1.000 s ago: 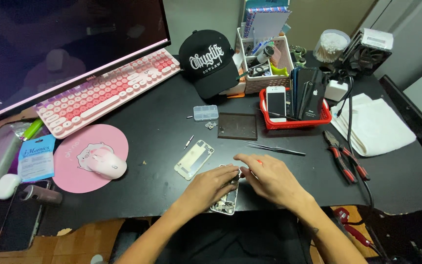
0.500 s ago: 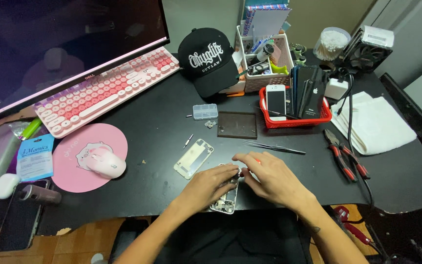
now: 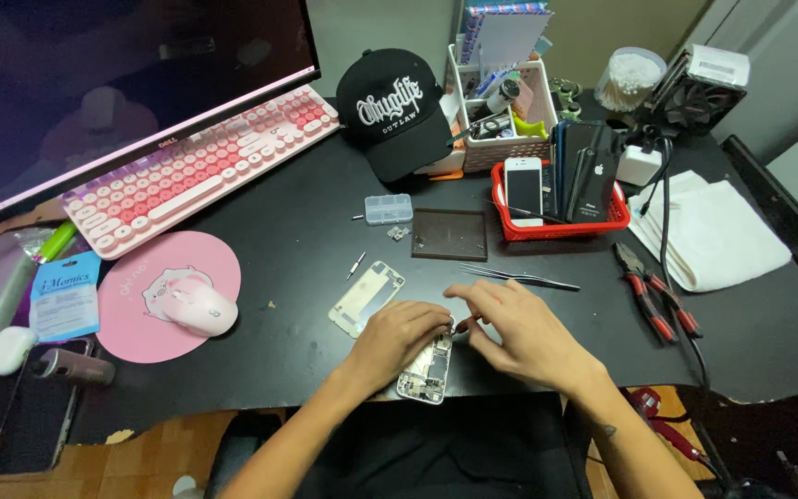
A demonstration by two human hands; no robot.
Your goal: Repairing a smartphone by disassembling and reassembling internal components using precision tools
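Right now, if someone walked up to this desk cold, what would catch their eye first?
Probably the two hands at the front edge: the left hand and right hand meet over an opened phone with its insides exposed. Next, the pink keyboard at upper left, under the monitor, and the black cap behind it, beside a red basket of phones.

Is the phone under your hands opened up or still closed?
Opened. The phone lies flat at the desk's front edge with its internal parts exposed, and a separate back panel lies beside the left hand; the right hand partly covers it.
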